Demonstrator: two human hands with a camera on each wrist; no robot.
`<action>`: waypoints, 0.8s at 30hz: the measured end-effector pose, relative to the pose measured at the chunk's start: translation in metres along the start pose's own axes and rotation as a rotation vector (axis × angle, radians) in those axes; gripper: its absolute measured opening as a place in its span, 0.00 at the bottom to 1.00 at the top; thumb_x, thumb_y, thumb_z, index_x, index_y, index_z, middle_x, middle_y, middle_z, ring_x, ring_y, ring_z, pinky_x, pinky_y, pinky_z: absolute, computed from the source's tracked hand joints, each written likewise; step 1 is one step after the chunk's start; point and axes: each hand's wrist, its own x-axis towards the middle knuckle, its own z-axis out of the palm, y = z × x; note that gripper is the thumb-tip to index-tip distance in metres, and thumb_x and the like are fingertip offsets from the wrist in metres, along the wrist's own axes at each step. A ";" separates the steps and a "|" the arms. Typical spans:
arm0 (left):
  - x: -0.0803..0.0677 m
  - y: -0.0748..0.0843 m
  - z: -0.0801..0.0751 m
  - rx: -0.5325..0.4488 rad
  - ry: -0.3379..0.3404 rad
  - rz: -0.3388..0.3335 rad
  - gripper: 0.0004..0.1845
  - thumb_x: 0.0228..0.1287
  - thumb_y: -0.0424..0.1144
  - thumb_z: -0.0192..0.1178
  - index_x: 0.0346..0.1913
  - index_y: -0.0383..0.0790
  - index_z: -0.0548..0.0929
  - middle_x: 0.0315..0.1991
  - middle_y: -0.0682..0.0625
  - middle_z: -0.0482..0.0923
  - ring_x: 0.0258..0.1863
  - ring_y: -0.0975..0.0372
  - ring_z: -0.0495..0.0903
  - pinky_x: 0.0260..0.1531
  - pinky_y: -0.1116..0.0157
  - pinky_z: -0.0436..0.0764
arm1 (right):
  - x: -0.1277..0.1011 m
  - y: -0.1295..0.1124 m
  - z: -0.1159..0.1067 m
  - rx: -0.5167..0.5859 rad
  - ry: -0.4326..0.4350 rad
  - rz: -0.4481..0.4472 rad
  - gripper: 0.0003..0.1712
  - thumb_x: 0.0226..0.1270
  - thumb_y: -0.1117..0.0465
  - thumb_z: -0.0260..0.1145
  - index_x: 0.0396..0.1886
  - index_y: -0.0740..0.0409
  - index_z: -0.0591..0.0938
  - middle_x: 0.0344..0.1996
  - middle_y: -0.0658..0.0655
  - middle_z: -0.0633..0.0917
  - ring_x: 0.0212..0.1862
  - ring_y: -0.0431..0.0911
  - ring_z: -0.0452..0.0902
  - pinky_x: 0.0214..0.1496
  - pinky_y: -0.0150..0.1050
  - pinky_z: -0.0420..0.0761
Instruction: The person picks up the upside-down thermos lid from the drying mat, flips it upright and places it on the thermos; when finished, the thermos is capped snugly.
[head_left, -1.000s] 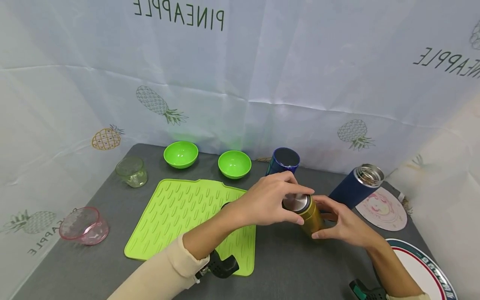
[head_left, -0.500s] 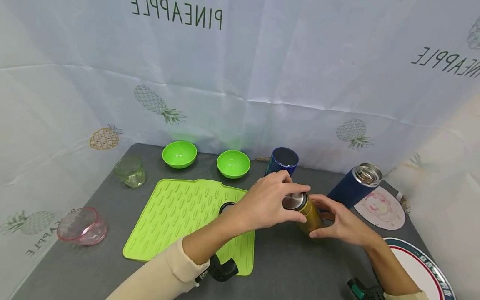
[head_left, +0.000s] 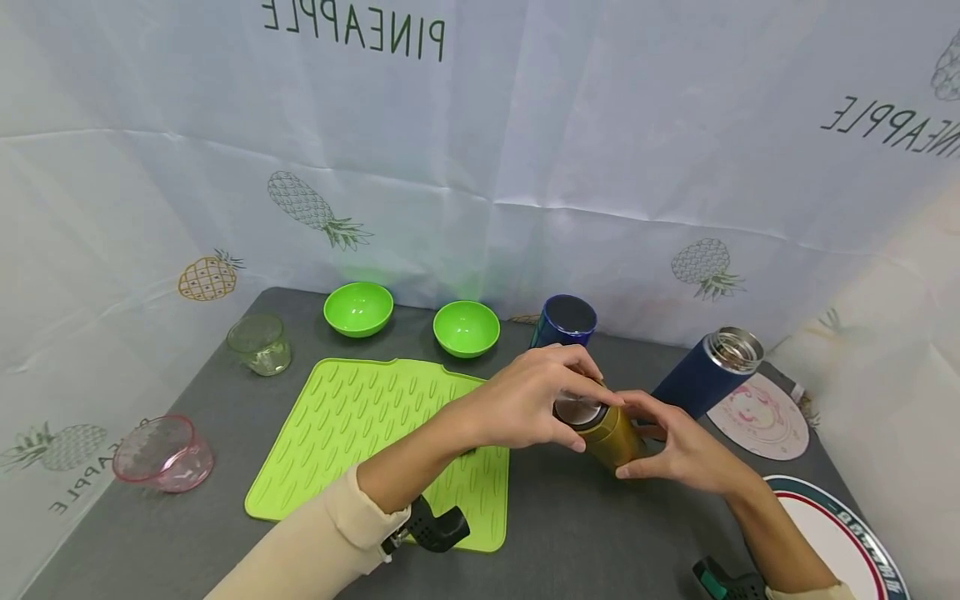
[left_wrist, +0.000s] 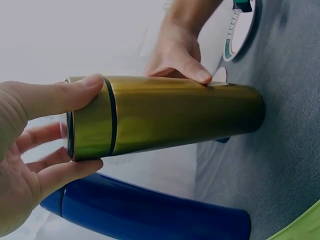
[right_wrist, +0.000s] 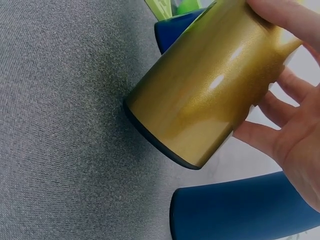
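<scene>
From the head view, your left hand [head_left: 525, 400] curls its fingers around the cap end of the gold flask [head_left: 607, 429], which stands on the grey table [head_left: 570, 533] towards its right edge, just right of the green mat [head_left: 360, 433]; your right hand [head_left: 678, 450] wraps its body. At your left wrist, thumb and fingers [left_wrist: 60, 172] pinch the capped end, and the flask's base touches the table. At your right wrist, your fingers [right_wrist: 272, 10] clasp the flask [right_wrist: 210, 95], a blue flask [right_wrist: 240, 210] lying just beside it.
</scene>
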 end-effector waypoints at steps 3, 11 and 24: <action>0.000 -0.001 0.000 0.001 -0.001 0.016 0.29 0.50 0.41 0.81 0.58 0.52 0.88 0.54 0.53 0.80 0.55 0.63 0.78 0.52 0.74 0.76 | 0.000 0.000 0.000 -0.003 0.003 -0.003 0.46 0.52 0.60 0.82 0.70 0.44 0.72 0.60 0.44 0.81 0.59 0.31 0.79 0.55 0.32 0.84; 0.000 -0.001 0.000 -0.002 -0.003 0.016 0.29 0.50 0.41 0.81 0.58 0.52 0.88 0.55 0.53 0.79 0.55 0.63 0.78 0.53 0.73 0.76 | 0.000 0.000 0.000 -0.004 -0.002 -0.002 0.45 0.53 0.61 0.82 0.71 0.44 0.71 0.61 0.45 0.81 0.59 0.31 0.79 0.56 0.32 0.84; -0.010 0.000 -0.005 0.033 0.054 -0.046 0.35 0.54 0.48 0.79 0.67 0.53 0.81 0.64 0.53 0.75 0.63 0.62 0.75 0.60 0.66 0.79 | -0.003 0.001 -0.001 0.037 0.070 0.002 0.46 0.54 0.66 0.80 0.72 0.52 0.68 0.61 0.36 0.78 0.59 0.28 0.77 0.56 0.30 0.83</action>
